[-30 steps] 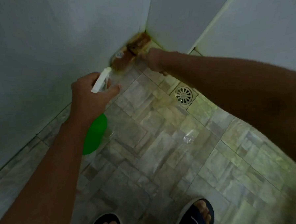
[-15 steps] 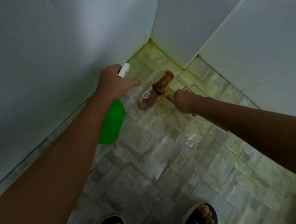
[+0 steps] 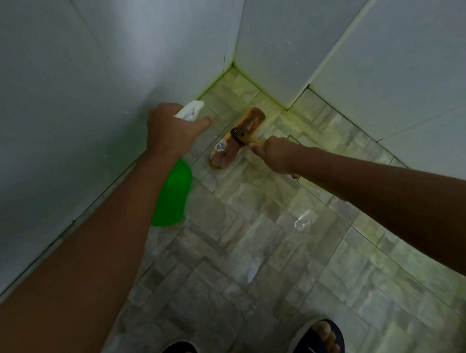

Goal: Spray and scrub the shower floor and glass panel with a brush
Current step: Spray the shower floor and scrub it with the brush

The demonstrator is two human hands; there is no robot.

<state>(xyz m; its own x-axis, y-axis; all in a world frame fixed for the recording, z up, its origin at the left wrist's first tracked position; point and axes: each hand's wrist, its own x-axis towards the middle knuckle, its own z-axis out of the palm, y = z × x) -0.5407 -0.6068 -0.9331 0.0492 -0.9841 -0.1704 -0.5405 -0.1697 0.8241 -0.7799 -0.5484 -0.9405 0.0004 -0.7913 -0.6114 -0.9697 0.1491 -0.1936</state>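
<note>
Down in the corner of the shower now, and both hands are busy. The right hand [image 3: 275, 154] has its fingers wrapped round the handle of the brush [image 3: 238, 137], close to the head, and the wooden head lies flat on the tiled floor [image 3: 257, 242] just short of where the two walls [image 3: 60, 104] meet. Gripping that low probably gives more push into the tile, which matters here, since the grout lines near the corner show a yellow-green tinge.

The left hand [image 3: 174, 129] holds the spray bottle [image 3: 173, 195], fingers curled round the neck below the white nozzle, the forefinger stretched forward (on the trigger or beside it, I cannot tell). The green body hangs down under the wrist, clear of the floor, nozzle aimed towards the corner, so cleaner can likely land right ahead of the bristles without swapping tools.

The floor gleams wet in the middle. Two feet in dark sandals [image 3: 316, 339] stand at the near edge, well back from the brush. My read: floor scrubbing is under way, glass panel not yet in sight.
</note>
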